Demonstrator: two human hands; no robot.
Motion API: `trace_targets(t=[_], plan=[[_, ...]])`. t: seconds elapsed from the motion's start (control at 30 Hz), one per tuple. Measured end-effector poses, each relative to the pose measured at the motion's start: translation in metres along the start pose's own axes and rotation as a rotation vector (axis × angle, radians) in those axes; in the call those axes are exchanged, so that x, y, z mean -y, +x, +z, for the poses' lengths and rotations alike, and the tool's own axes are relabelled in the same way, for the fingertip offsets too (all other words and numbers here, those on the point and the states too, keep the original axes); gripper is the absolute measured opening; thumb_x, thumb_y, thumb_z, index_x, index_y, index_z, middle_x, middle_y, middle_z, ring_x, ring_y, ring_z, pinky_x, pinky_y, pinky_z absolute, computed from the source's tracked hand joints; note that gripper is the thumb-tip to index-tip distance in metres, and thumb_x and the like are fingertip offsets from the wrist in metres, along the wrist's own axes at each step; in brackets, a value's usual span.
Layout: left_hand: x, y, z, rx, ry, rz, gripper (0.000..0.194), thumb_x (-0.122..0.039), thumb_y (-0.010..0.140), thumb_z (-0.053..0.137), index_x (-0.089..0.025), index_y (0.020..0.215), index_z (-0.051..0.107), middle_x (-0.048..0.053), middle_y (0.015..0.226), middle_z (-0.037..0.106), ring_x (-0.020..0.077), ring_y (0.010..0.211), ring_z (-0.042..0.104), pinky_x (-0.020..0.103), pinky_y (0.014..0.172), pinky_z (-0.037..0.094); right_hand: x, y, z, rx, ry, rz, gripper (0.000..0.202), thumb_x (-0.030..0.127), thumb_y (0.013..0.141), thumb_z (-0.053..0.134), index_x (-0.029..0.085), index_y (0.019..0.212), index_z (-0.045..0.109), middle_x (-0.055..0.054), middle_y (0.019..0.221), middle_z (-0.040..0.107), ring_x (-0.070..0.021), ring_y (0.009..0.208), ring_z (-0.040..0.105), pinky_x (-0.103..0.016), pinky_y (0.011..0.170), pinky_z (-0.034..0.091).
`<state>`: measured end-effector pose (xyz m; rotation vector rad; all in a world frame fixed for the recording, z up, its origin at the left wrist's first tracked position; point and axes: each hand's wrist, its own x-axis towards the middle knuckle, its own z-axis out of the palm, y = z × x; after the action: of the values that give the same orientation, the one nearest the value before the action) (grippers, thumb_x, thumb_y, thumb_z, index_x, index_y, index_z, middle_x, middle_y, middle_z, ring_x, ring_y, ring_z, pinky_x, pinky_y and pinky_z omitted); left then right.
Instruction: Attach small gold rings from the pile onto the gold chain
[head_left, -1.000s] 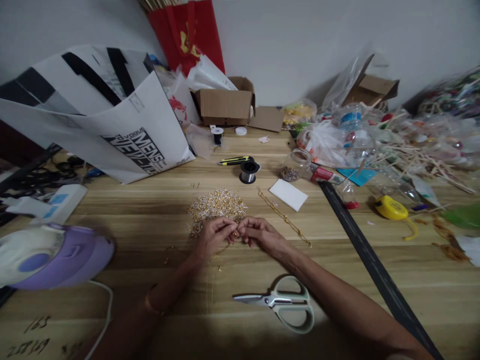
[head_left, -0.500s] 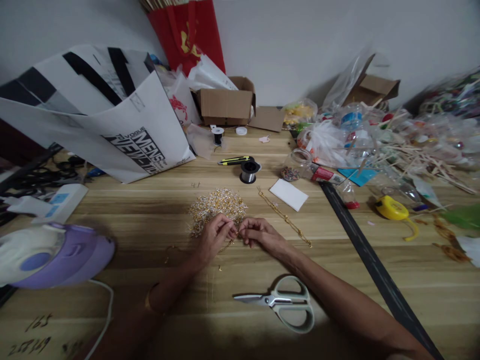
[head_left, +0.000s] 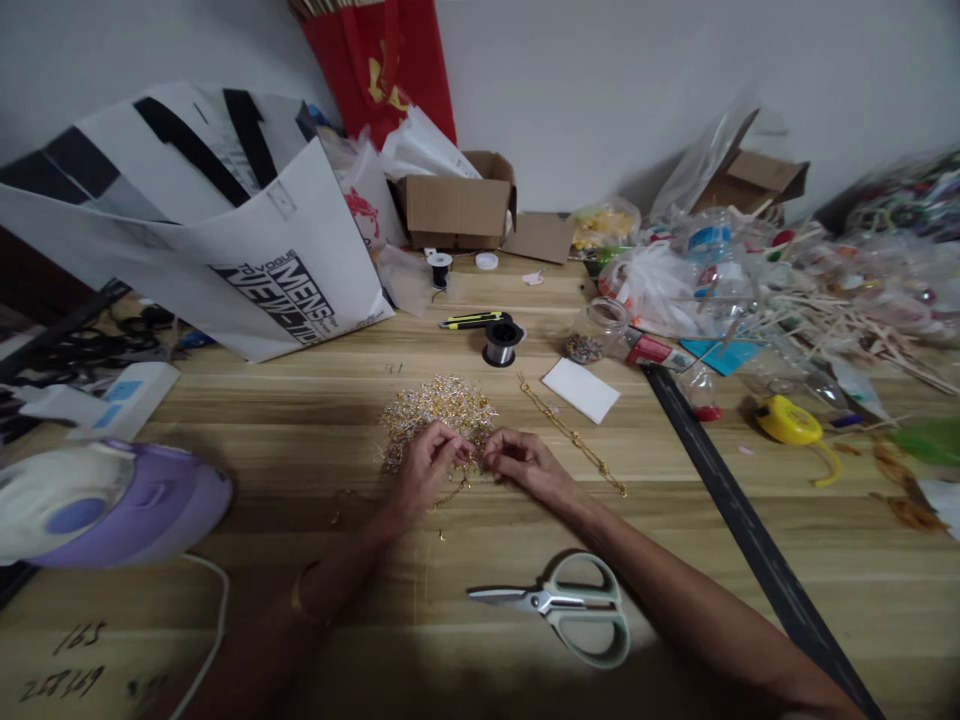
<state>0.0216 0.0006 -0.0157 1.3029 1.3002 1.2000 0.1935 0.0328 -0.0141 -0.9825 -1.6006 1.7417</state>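
My left hand [head_left: 431, 465] is closed in a pinch at the front edge of a pile of gold and silver beaded pieces [head_left: 435, 402]. From its fingertips a thin gold chain [head_left: 452, 492] trails down to the tabletop. Facing it, my right hand [head_left: 527, 468] has thumb and fingers pressed together close to the chain's upper end; whatever lies between them is too small to name. To the right of this hand lies a longer gold chain [head_left: 574, 437] with knot-like links. A tiny gold piece [head_left: 441, 535] rests below the left hand.
Scissors [head_left: 555, 605] lie in front of my forearms. Behind the pile are a wire spool [head_left: 501, 345], a yellow-black utility knife [head_left: 472, 321] and a white pad [head_left: 581, 390]. A purple-white iron [head_left: 142, 505] stands left; a yellow tape measure [head_left: 787, 420] and plastic clutter [head_left: 720, 260] are right.
My hands have drawn very slightly apart at the fingertips, and more of the short chain shows beneath the left hand. The whole view has shifted a little; the other things lie as before.
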Motion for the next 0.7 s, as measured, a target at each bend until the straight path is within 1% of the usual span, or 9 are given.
trace_targets(t=[0.1,0.17,0.3,0.37,0.47,0.7], plan=[[0.001,0.0,0.001,0.003,-0.019,-0.013,0.018,-0.032,0.079,0.054,-0.015,0.073,0.054,0.003,0.07,0.064,0.0131,0.062,0.06,0.025,0.06,0.048,0.0,-0.001,0.002,-0.011,0.009,-0.036,0.014,0.028,0.073,0.061,0.016,0.07,0.054,0.003,0.057,0.049,-0.0081,0.049,0.044,-0.02,0.046,0.038],[0.001,0.0,0.001,0.028,-0.026,-0.039,0.017,-0.032,0.078,0.055,-0.016,0.072,0.053,0.001,0.068,0.063,0.0128,0.06,0.06,0.024,0.058,0.048,0.0,-0.003,0.004,-0.021,0.033,-0.078,0.016,0.03,0.073,0.062,0.017,0.07,0.054,0.001,0.062,0.051,-0.0088,0.051,0.046,-0.021,0.047,0.038],[0.002,-0.001,0.001,0.077,-0.034,-0.085,0.018,-0.031,0.076,0.057,-0.016,0.07,0.052,-0.001,0.062,0.059,0.0121,0.056,0.058,0.023,0.055,0.047,0.001,-0.006,0.01,0.005,0.076,-0.207,0.019,0.032,0.075,0.063,0.017,0.069,0.053,-0.004,0.083,0.055,-0.012,0.068,0.052,-0.021,0.052,0.041],[0.003,0.0,0.0,0.085,-0.024,-0.069,0.018,-0.031,0.076,0.058,-0.016,0.069,0.051,-0.002,0.06,0.057,0.0117,0.055,0.057,0.023,0.054,0.047,0.001,-0.007,0.012,0.042,0.094,-0.241,0.019,0.033,0.077,0.061,0.017,0.07,0.053,-0.005,0.084,0.055,-0.0133,0.072,0.053,-0.022,0.054,0.043],[0.003,-0.001,0.0,0.075,-0.004,-0.038,0.018,-0.031,0.077,0.057,-0.016,0.068,0.051,-0.002,0.06,0.056,0.0113,0.055,0.056,0.022,0.053,0.046,0.0,-0.008,0.014,0.072,0.111,-0.231,0.021,0.036,0.079,0.061,0.018,0.072,0.052,-0.004,0.08,0.055,-0.0138,0.071,0.054,-0.024,0.056,0.044],[0.0,-0.001,-0.001,0.053,-0.055,-0.051,0.023,-0.037,0.077,0.056,-0.015,0.07,0.05,0.0,0.063,0.06,0.0127,0.056,0.059,0.025,0.055,0.049,-0.001,-0.007,0.012,0.099,0.133,-0.148,0.024,0.038,0.076,0.063,0.017,0.074,0.052,-0.003,0.075,0.057,-0.0132,0.067,0.056,-0.025,0.056,0.047]])
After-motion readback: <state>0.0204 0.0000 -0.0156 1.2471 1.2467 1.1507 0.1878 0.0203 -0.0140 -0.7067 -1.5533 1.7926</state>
